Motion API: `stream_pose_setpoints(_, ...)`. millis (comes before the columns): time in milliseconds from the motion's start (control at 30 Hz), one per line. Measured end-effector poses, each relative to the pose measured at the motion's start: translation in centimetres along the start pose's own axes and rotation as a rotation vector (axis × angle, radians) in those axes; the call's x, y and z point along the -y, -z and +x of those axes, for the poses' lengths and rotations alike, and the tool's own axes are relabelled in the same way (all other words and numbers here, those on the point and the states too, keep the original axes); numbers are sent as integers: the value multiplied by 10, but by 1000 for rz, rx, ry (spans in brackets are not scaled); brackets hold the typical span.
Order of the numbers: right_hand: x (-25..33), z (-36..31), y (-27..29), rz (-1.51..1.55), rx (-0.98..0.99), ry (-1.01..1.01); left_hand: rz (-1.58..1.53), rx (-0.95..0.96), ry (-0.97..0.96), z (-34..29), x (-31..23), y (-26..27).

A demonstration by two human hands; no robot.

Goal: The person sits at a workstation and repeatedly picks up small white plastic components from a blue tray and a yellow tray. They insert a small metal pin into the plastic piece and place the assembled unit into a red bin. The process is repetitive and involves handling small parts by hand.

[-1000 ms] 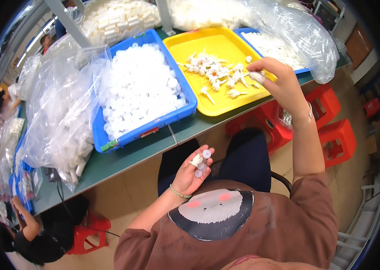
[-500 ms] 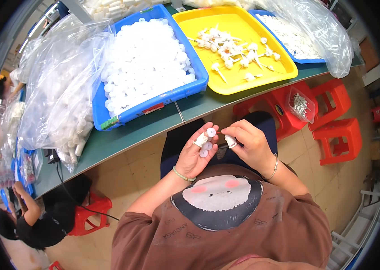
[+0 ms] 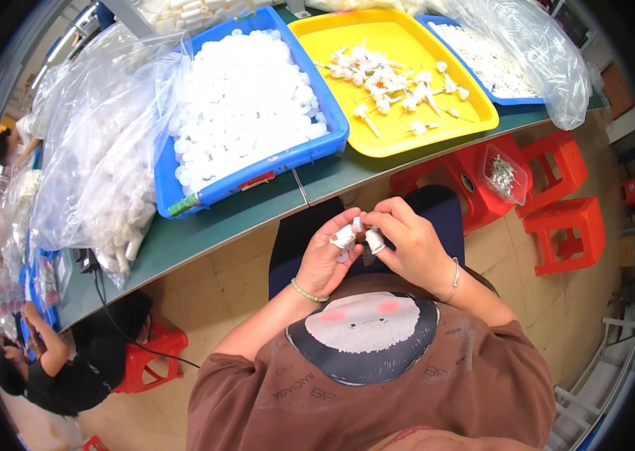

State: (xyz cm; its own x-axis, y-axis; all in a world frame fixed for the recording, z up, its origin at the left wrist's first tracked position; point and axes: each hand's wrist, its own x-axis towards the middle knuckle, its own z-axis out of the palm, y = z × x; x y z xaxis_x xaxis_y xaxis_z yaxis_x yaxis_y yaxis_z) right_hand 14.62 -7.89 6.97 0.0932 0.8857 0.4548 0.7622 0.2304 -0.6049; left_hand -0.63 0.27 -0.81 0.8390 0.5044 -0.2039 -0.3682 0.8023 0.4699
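My left hand [image 3: 321, 264] is curled palm up just off the table's front edge, with white tape around its thumb. Its fingertips grip a small white plastic disc [image 3: 358, 225], and another white piece [image 3: 343, 255] shows lower in the palm. Bent over from the right, my right hand [image 3: 413, 244] has its thumb, also wrapped in white, and forefinger pinched together at the disc. Whatever those fingers hold is too small and covered to make out. The two hands meet at their fingertips above my lap.
A blue tray [image 3: 330, 144] heaped with white discs stands beside a yellow tray [image 3: 468, 129] of white-headed pieces on thin stems. Bags of white parts [image 3: 99, 150] lie left. A clear box [image 3: 504, 180] of metal pieces rests on a red stool [image 3: 459, 184]. Another person [image 3: 69, 361] works at left.
My right hand has moved left, bringing its fingertips against the disc in my left hand. The left fingers have closed in, hiding more of the loose white pieces.
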Motion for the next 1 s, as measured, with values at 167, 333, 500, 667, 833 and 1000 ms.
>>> stream_pose_setpoints(167, -14, -5, -3, 60, 86, 25, -34, -37, 0, 2, -1, -3)
stream_pose_setpoints(333, -9, -6, -9, 44, 44, -3, -48, -63, -10, 3, 3, 3)
stream_pose_setpoints(500, -23, -10, -14, -77, 89, 110, -42, -79, -5, 5, 6, 7)
stream_pose_setpoints(667, -22, -12, -17, -73, 121, 72, -4, -125, -17, 6, 5, 2)
stream_pose_setpoints(833, -26, -14, -19, -101, 130, 59, 26, -141, -20, 7, 5, -1)
stream_pose_setpoints(1000, -26, -11, -17, 273, 201, -203, 131, -138, -81, 7, 8, 6)
